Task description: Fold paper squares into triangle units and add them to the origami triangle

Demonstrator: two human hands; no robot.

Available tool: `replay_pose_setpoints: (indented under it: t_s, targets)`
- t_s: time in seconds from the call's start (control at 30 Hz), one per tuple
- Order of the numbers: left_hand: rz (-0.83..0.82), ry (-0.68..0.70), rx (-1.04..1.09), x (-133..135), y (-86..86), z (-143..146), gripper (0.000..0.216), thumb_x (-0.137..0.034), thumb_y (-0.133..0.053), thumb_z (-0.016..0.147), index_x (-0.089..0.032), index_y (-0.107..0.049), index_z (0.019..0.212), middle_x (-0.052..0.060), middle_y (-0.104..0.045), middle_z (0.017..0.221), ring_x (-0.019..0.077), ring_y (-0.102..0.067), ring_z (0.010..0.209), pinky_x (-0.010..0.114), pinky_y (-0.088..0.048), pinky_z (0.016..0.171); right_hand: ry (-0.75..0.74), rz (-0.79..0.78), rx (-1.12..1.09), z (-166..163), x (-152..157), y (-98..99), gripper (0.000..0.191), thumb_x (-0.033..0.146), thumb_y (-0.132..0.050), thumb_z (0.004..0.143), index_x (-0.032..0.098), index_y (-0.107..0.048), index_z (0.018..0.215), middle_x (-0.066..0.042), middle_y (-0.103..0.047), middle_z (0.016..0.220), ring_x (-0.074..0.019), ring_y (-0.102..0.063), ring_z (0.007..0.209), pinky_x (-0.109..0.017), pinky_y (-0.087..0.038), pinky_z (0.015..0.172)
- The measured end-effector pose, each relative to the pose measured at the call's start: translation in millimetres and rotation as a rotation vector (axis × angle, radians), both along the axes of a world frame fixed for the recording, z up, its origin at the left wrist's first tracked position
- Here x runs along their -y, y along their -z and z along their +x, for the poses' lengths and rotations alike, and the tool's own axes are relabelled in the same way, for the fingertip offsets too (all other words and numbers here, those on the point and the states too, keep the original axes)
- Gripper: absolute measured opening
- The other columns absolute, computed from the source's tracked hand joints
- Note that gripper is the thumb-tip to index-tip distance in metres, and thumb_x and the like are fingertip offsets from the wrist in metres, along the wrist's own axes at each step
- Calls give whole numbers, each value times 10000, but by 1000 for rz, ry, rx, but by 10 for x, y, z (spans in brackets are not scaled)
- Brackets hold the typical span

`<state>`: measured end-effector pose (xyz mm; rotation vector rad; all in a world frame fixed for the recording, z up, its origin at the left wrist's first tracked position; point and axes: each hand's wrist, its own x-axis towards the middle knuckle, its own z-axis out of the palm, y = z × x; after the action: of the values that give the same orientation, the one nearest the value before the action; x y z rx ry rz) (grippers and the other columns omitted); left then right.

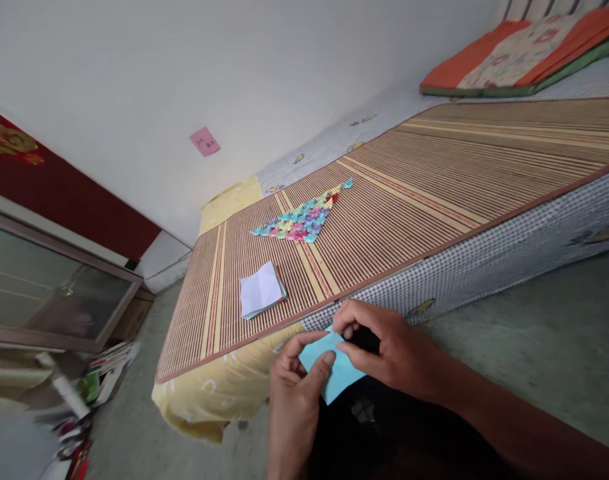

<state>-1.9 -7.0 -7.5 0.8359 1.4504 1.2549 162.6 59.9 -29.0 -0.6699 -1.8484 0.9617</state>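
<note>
Fingers (320, 365) of left hand (292, 393) and right hand (392, 350) pinched closed on 1 light-blue paper sheet (340, 380), held over the lap just off the bed (509, 253) edge. Judgement: the fold goes best with edges matched before the thumb presses the crease flat. Beyond, on the bamboo mat (434, 180): paper stack (261, 291) and triangle of folded coloured pieces (304, 217).

Fingers of the left hand (294, 393) and right hand (392, 350) cover part of the light-blue paper (342, 381). Far above them, marks on the pink wall note (204, 141), perhaps writing, are too small to read.
</note>
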Motion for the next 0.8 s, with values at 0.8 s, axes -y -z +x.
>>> replay_pose_setpoints:
  t_s: [0.8]
  targets:
    - [107,-201,-121,48,151,6,336,-467,-827,736,-158,-776,857,75,-776,846,199,-680,760,286,-553,695,93,-90,-106,-122,184,40,197,101,-650,890,238,-601,1022,24,-608,868,-128,-552,742,-242,-473,694]
